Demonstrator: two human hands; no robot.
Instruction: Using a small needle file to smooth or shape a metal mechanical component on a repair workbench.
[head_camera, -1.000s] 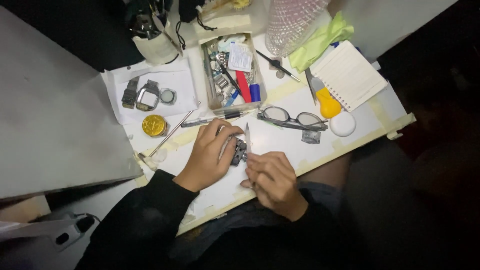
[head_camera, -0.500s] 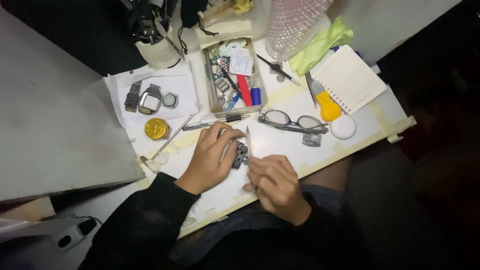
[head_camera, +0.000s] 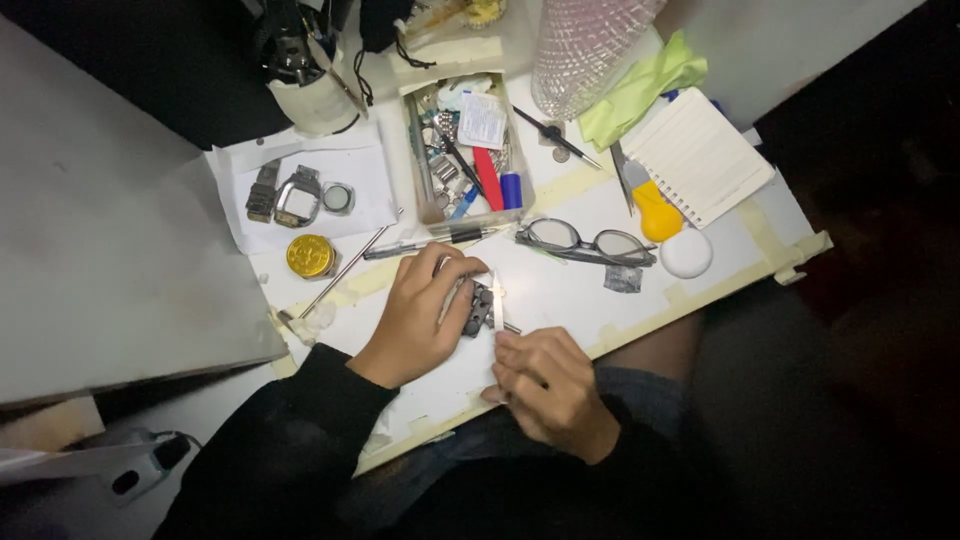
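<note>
Watch band (head_camera: 478, 308) | clamped in left hand (head_camera: 420, 315) grip | right hand (head_camera: 548, 385) grip pinches thin tool (head_camera: 499, 300)

Under the left hand (head_camera: 415, 320), a metal watch bracelet (head_camera: 477, 308) of dark, dully shining links is lying on a matt white worktop (head_camera: 560, 295) patched with rough beige tape. Just beyond that hand, glossy clear-lensed spectacles (head_camera: 585, 240) and a shiny metal pen (head_camera: 425, 243) are catching the light. To its left, a glossy gold-coloured tin (head_camera: 311, 256) is gleaming beside brushed-metal watch parts (head_camera: 296, 198) on matt white paper. Far beyond the right hand (head_camera: 550, 385), a soft green cloth (head_camera: 640, 90) is lying crumpled by a ribbed paper notebook (head_camera: 697, 155).
</note>
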